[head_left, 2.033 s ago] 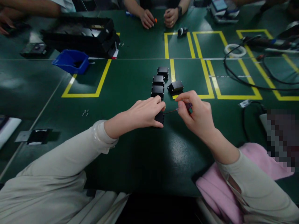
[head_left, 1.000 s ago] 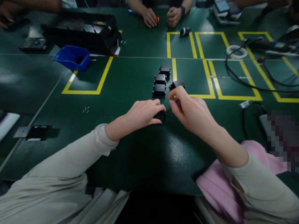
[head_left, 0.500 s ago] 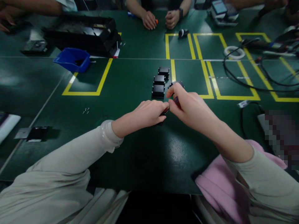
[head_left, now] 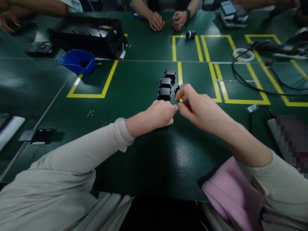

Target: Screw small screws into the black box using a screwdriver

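My left hand [head_left: 161, 114] is closed over a small black block, which the fingers almost wholly hide. At its fingertips a tiny silvery bit shows. Close on the right, my right hand [head_left: 198, 104] is curled in a pinch, with something dark purple partly visible inside the fingers; its kind cannot be made out. Just beyond my left hand stand black blocks in a row: a near one [head_left: 164, 93], a middle one [head_left: 165, 82] and a far one [head_left: 170, 74]. Another black block [head_left: 179, 88] lies partly behind my right fingers.
Several tiny screws [head_left: 90, 113] lie left on the green table [head_left: 144, 154]. Farther off are a blue bin [head_left: 78, 62] and a black crate [head_left: 86, 35]. Cables [head_left: 237, 72] run at right, beside a pink cloth [head_left: 233, 186]. A co-worker's hands [head_left: 156, 21] rest opposite.
Both hands have shifted slightly to the right in the picture. My left hand has rolled over, so its fingers now cover the dark piece that showed at the fingertips before.
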`<state>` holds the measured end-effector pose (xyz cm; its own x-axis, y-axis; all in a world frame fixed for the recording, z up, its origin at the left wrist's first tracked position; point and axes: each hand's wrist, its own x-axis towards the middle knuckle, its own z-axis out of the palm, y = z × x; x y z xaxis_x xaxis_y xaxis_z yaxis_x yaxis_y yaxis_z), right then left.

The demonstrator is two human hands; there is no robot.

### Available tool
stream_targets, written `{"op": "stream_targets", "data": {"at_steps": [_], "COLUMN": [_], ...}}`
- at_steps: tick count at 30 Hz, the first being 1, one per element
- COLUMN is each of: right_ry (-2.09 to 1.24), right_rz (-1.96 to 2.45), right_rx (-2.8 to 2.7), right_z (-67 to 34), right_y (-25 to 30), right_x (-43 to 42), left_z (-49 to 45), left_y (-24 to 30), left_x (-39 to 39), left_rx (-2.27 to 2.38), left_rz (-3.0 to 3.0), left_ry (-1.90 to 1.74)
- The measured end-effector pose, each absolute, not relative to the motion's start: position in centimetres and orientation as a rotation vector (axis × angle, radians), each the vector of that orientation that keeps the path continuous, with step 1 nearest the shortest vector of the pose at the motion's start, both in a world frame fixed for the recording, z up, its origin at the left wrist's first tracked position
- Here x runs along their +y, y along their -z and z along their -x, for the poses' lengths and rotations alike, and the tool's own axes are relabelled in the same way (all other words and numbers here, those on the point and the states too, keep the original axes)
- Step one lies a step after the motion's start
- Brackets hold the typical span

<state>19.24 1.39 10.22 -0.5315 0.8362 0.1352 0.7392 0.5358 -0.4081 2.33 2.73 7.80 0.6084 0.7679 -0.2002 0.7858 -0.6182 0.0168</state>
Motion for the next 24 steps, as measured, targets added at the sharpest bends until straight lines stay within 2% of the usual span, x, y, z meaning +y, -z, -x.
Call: {"op": "stream_targets", "data": {"at_steps": [4, 15, 24], "right_ry": [-0.37, -0.476, -0.527], "right_rz": [1.307, 1.132, 1.125], "right_rx": [-2.457, -2.399, -1.892], "right_z": [-19.4, -20.7, -22.9], "right_y": [-9.9, -10.8, -11.5], "right_x": [1.5, 2.0, 1.5], "left_z": [-2.2, -1.9, 3.3], "left_y": [-7.9, -8.7, -9.4], "left_x": [2.8, 3.3, 2.6], "left_rx": [1.291, 1.209, 1.175], "left_rz": [-2.719, -2.682, -2.247], "left_ry": [0.279, 0.37, -0.137]}}
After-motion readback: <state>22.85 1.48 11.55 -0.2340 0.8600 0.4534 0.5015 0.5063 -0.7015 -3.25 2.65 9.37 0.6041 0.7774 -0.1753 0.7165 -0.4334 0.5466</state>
